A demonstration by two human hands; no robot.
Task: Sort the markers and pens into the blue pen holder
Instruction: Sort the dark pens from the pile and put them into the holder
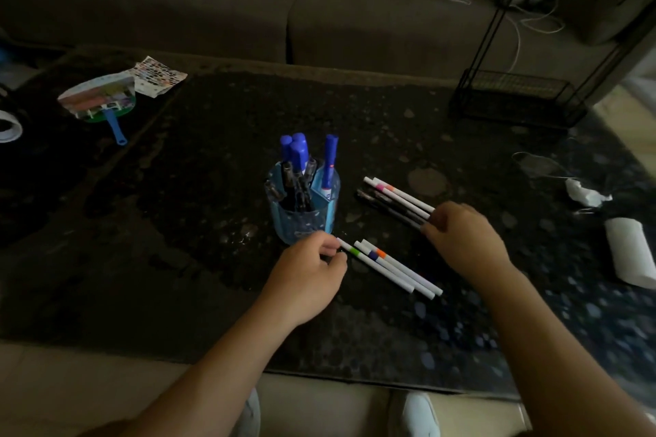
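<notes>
At frame centre, the blue pen holder [303,213] already holds several markers [298,149]; right of it, left hand [309,273] pinches a green-banded pen [355,252], right hand [461,238] grips the upper bundle [394,200]; neither is sorted yet.

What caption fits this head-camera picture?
Left hand pinches one pen; right hand grips a bunch beside the blue holder.

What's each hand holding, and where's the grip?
Left hand pinches the green-banded pen at its banded end. Right hand grips the far pen bundle at its near end.
</notes>
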